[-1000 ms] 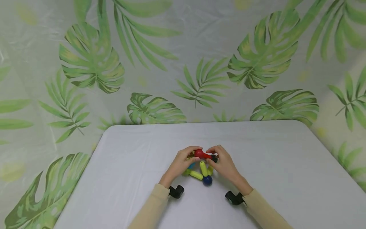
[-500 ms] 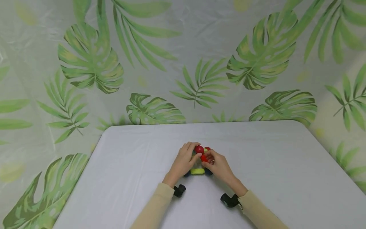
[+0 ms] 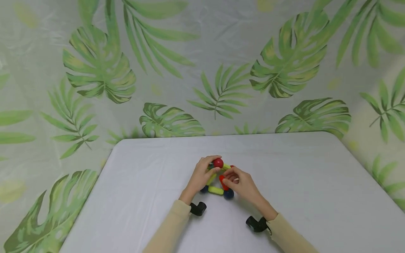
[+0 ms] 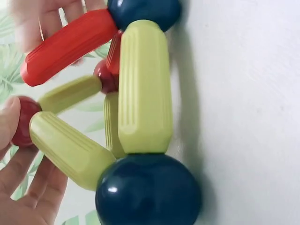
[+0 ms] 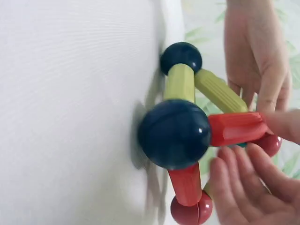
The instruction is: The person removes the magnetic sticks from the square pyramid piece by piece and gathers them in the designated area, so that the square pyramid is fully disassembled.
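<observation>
A frame of magnetic sticks and balls stands on the table between both hands. My left hand [image 3: 198,177] grips a red ball [image 3: 218,163] at its raised top, thumb and fingers around it. A yellow-green stick [image 4: 70,147] slopes from that ball down to a dark blue ball [image 4: 147,190]. Another yellow-green stick [image 3: 216,190] joins this to a second dark blue ball [image 5: 174,133]. From the second ball a red stick [image 5: 236,128] slants up, its upper end apart from the red ball. My right hand [image 3: 242,183] pinches this red stick near its upper end.
Another red stick [image 5: 185,185] runs from the near right blue ball to a second red ball [image 5: 187,208] at the back. A camera [image 3: 198,209] sits on the left wrist and another [image 3: 256,224] on the right. A leaf-print sheet [image 3: 221,70] hangs behind the white table [image 3: 142,168].
The frame of sticks has turned, with a yellow-green stick now along its near side. Since half a second ago, the red stick's upper end has come away from the red ball, lower and nearer.
</observation>
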`<state>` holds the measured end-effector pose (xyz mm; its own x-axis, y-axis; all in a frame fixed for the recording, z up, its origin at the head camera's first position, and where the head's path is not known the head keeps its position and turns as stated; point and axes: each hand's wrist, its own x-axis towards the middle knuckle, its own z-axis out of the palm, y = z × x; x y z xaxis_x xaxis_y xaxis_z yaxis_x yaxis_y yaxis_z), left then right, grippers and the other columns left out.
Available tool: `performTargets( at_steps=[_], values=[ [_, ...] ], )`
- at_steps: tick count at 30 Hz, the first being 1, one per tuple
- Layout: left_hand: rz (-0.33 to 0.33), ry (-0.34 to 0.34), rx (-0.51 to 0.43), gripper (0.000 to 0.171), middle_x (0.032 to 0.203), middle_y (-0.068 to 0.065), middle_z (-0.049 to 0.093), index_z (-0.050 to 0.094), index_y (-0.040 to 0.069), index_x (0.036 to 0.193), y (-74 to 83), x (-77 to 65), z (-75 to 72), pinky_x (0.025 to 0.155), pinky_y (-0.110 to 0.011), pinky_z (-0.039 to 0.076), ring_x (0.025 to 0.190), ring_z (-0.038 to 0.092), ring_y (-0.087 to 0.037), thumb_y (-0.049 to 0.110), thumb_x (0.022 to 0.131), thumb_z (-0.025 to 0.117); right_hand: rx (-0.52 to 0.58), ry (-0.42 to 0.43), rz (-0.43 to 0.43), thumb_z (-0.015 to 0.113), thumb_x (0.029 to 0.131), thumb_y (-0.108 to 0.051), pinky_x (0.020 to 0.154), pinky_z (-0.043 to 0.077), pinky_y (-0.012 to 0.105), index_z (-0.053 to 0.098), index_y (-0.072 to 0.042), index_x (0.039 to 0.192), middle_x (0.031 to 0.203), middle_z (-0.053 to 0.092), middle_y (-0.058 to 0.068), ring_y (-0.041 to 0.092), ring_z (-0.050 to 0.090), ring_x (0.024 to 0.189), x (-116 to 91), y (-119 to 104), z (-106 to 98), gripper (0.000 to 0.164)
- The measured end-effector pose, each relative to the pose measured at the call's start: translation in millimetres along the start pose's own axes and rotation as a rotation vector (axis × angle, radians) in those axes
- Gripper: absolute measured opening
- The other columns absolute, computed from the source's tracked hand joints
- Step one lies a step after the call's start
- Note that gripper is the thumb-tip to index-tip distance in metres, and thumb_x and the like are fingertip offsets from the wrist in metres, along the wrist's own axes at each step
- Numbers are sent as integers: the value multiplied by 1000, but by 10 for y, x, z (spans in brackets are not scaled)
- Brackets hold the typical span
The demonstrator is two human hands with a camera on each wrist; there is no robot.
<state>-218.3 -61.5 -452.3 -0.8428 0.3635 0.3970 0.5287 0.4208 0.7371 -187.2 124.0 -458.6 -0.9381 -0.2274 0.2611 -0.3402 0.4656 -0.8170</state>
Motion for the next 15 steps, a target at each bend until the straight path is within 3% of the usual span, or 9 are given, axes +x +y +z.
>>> performTargets(
  at_steps=[4, 9, 15],
  values=[
    [48, -77, -51, 42, 126, -10, 59, 55, 7, 132, -16, 25, 20, 90, -43, 45, 106, 53, -24, 19, 92, 60, -60, 91, -43, 69, 83, 2, 78, 53, 40, 62, 1, 104, 99, 61, 10, 27, 59, 92, 55, 68, -83, 22],
    [103, -173, -100, 41, 132, -12, 55, 51, 5, 135, -21, 31, 69, 99, -44, 42, 117, 53, -23, 18, 96, 55, -103, 32, -35, 71, 82, 3, 79, 53, 42, 62, 2, 105, 99, 65, 12, 28, 61, 91, 65, 166, -97, 25],
    [78, -97, 44, 37, 126, -7, 51, 55, 12, 131, 74, 32, 98, 95, -43, 40, 115, 46, -23, 17, 95, 61, -94, 64, 1, 75, 80, -1, 68, 54, 30, 61, 0, 98, 86, 65, 8, 20, 62, 76, 32, 116, -7, 24]
  ],
)
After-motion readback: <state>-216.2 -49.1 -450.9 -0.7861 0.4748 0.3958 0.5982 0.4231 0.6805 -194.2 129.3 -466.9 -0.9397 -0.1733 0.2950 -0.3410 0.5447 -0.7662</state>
